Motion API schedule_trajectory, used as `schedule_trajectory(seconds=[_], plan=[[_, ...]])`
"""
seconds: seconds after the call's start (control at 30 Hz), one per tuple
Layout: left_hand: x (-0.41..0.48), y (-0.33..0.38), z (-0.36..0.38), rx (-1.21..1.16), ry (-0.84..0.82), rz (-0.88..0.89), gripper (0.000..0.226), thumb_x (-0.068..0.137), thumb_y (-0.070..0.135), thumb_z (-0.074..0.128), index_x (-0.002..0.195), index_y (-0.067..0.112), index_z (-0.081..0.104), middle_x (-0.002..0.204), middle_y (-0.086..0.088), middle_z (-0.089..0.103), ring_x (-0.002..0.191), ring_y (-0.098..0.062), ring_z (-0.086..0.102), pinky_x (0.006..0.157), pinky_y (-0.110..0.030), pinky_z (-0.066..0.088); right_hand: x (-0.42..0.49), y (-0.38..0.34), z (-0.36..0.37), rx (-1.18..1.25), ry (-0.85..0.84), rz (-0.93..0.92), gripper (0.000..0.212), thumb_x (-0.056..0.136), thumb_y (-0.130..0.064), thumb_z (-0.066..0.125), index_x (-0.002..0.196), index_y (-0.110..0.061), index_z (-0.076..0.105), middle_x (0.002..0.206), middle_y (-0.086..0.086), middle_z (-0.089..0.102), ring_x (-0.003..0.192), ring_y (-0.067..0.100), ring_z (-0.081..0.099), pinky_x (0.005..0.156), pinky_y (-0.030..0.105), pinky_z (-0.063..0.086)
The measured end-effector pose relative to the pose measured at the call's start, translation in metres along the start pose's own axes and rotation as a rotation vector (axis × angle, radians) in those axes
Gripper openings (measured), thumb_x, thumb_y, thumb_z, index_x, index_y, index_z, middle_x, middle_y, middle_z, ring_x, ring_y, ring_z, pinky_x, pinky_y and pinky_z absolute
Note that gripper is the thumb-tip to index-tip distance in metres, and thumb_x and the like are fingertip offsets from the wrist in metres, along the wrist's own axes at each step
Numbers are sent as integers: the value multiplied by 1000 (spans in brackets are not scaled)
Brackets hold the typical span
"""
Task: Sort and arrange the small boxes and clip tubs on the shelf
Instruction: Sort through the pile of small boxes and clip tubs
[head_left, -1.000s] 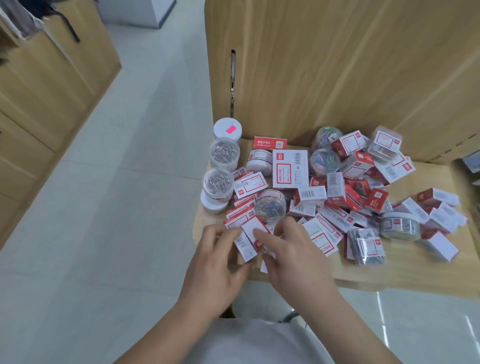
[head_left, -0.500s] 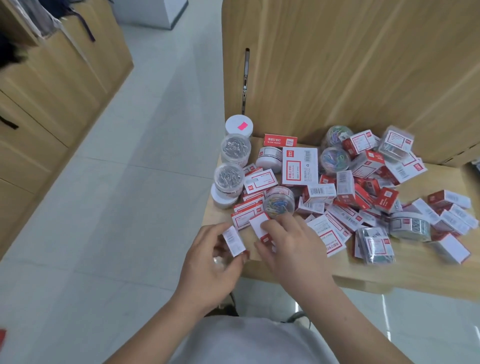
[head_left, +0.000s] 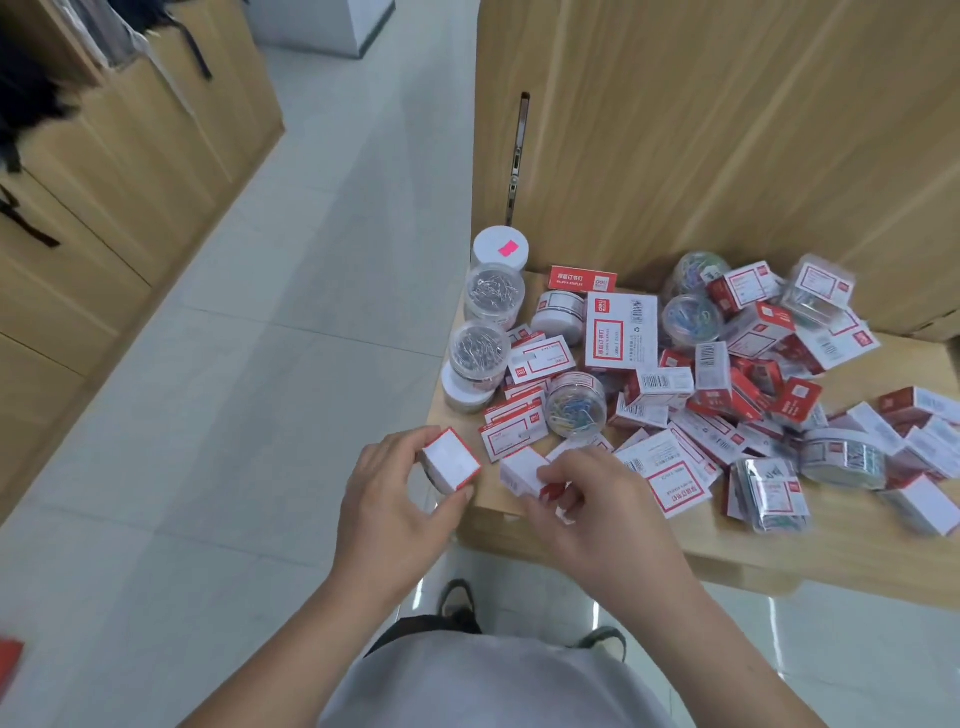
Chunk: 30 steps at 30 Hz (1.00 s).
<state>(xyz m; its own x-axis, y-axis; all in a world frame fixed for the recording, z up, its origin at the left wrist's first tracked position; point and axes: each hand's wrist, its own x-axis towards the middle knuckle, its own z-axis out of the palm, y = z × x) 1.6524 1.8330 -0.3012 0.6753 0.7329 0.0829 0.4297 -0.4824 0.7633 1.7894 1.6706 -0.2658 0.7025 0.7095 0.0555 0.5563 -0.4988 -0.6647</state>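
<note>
1. Head view, my only feed: the left hand grips a small white-and-red box between thumb and fingers. It is held up at the front-left corner of the shelf, left of the tub of coloured clips and nearer me.
2. The right hand has its fingers curled round a second small box. That box is at the shelf's front edge, straight toward me from the coloured tub.
3. Progress, as I judge it, is early. Left of the coloured tub, tubs of silver clips stand grouped with a white-lidded tub behind them. That looks like the only sorted group. A few flat boxes lie roughly side by side between that group and the coloured tub.
4. Most of the work is left. Right of the coloured tub, the heap of boxes is jumbled, overlapping and tilted, with more clip tubs mixed in.
5. Edges: the left hand's box is right at the corner with the floor below, so a slip would lose it. The silver tubs also stand close to the left edge.
6. Room: bare wood shows along the front, right of the coloured tub and nearer me. The wooden panel closes off the back.
</note>
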Motion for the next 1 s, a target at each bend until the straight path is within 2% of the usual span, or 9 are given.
schedule_trajectory(seconds=[0.1, 0.23, 0.33, 0.4, 0.5, 0.6, 0.7, 0.83, 1.0], plan=[[6, -13, 3, 118, 9, 60, 61, 71, 36, 92, 126, 31, 64, 114, 25, 62, 110, -10, 52, 90, -36, 49, -6, 1, 19, -138, -33, -91, 17, 77, -19, 77, 89, -21, 65, 91, -5, 57, 75, 21, 60, 58, 37, 52], [13, -16, 4, 72, -46, 54, 68, 69, 36, 93, 131, 33, 65, 125, 16, 49, 117, -11, 50, 90, -32, 50, -3, -6, 31, -338, -10, -178, 26, 68, -10, 82, 84, -17, 63, 100, 3, 59, 78, 30, 59, 48, 33, 43], [12, -15, -2, 69, -94, 58, 75, 76, 36, 88, 143, 36, 53, 133, 13, 41, 125, -11, 47, 93, -32, 49, 1, -5, 23, -406, 27, -183, 21, 71, -23, 84, 85, -21, 70, 105, 3, 60, 80, 28, 59, 52, 32, 44], [3, -12, -7, 81, -10, 145, 67, 82, 32, 81, 142, 27, 54, 138, 5, 43, 126, -16, 49, 92, -34, 50, 3, -6, 12, -347, 65, -204, 19, 80, -39, 78, 94, -26, 74, 106, -1, 61, 85, 24, 59, 58, 31, 45], [-8, 2, -7, 112, 60, 243, 53, 77, 28, 87, 125, 23, 66, 120, 6, 52, 104, -13, 60, 71, -34, 56, 28, -8, -2, -365, 140, -251, 21, 84, -34, 75, 102, -23, 74, 102, 0, 64, 87, 27, 56, 65, 38, 48], [-4, 14, 5, 134, -18, 224, 56, 70, 45, 89, 118, 34, 62, 107, 15, 50, 91, -6, 58, 61, -31, 53, 64, -7, -4, -564, 70, -288, 36, 78, -35, 76, 111, -22, 72, 107, 1, 66, 96, 29, 56, 76, 41, 47], [3, 15, 16, 138, -65, 175, 55, 71, 58, 81, 118, 36, 65, 106, 18, 47, 96, -6, 58, 65, -33, 55, 78, -1, 1, -682, -31, -309, 41, 78, -43, 71, 114, -23, 69, 111, -2, 64, 103, 26, 54, 83, 41, 40], [5, 13, 22, 73, -80, 147, 53, 71, 58, 81, 116, 34, 67, 105, 18, 48, 99, -7, 58, 71, -34, 55, 75, 8, 4, -665, 34, -373, 30, 78, -42, 74, 100, -22, 71, 100, -1, 61, 98, 27, 54, 82, 41, 36], [9, 8, 21, -19, -107, 127, 50, 67, 58, 82, 108, 33, 67, 103, 20, 50, 99, -3, 58, 80, -25, 52, 73, 14, 4, -657, 27, -386, 29, 80, -39, 74, 104, -24, 70, 101, -3, 65, 104, 26, 57, 87, 43, 35]])
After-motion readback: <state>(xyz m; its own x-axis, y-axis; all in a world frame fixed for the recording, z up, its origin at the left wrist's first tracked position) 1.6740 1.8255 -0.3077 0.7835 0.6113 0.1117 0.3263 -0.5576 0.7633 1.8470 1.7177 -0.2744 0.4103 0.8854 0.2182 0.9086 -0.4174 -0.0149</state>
